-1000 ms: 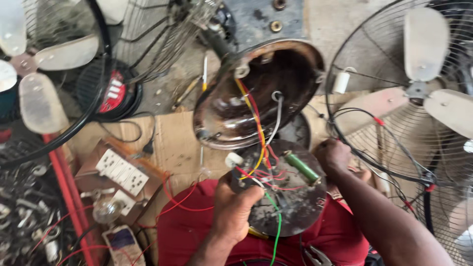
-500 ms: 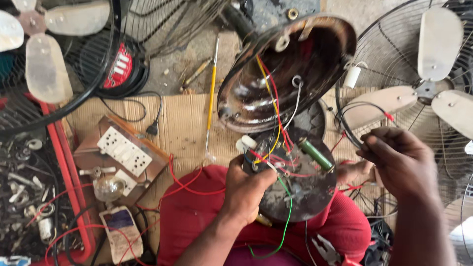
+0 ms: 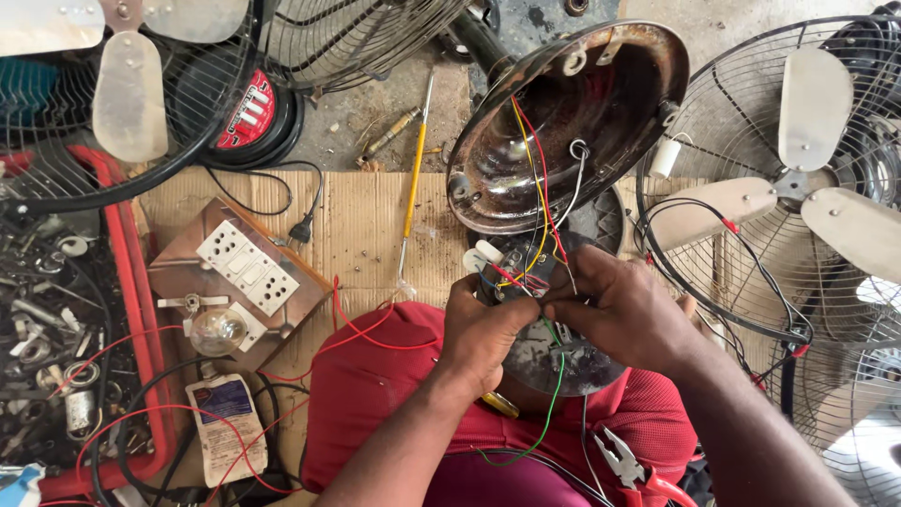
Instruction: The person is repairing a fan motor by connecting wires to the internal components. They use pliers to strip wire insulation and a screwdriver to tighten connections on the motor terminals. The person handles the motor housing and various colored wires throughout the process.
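Observation:
My left hand (image 3: 483, 329) and my right hand (image 3: 624, 314) meet over a bundle of coloured wires (image 3: 521, 272), fingers pinched on the strands. The red, yellow and grey wires run up into a rusty, bowl-shaped fan base cover (image 3: 572, 122) tilted on its side. Under my hands lies a round dark metal plate (image 3: 568, 361) resting on my lap in red cloth. A green wire (image 3: 554, 413) hangs down from the bundle. A small white connector (image 3: 481, 255) sits just left of the wires.
A yellow-handled screwdriver (image 3: 413, 183) lies on cardboard. A switch board with a bulb (image 3: 235, 277) sits left, beside a red tray of metal parts (image 3: 56, 319). Fans with cages (image 3: 798, 178) stand right and top left. Pliers (image 3: 624, 460) rest on my lap.
My right hand has moved left from the fan cage side onto the wire bundle, joining my left hand. The view has shifted so the cover sits higher and further right.

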